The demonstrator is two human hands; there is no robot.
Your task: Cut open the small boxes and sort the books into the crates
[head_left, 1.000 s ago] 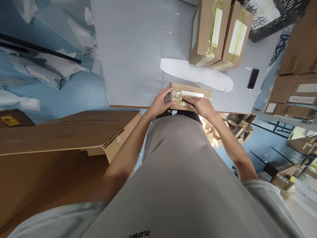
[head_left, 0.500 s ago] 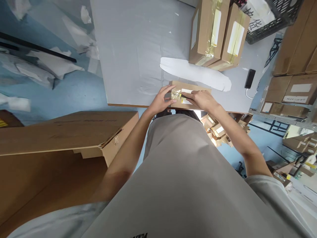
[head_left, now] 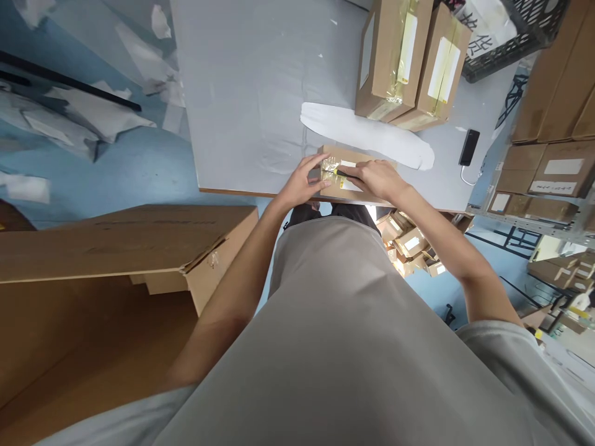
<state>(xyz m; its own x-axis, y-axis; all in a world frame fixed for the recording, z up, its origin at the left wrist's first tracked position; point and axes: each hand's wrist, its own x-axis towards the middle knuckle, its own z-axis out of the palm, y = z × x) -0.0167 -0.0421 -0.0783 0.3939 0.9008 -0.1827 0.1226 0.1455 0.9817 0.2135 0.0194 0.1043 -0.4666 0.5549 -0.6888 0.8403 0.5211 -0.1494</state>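
A small cardboard box with clear tape and a white label lies at the table's near edge. My left hand grips its left end, thumb and fingers apart on either side of the corner. In my right hand is a utility knife, black with some yellow, pointing left. Its tip is over the taped left end of the box; whether the blade is in the tape is too small to tell. My right fingers rest over the box's right part and hide it.
Behind the box lies a long white sheet. Two taped cartons stand beyond it, near a black crate. A phone with a cable lies to the right. A large open carton is at my left.
The knife has shifted slightly left along the taped end, and more of its handle shows. My left hand keeps its hold on the box. The view has shifted a little.
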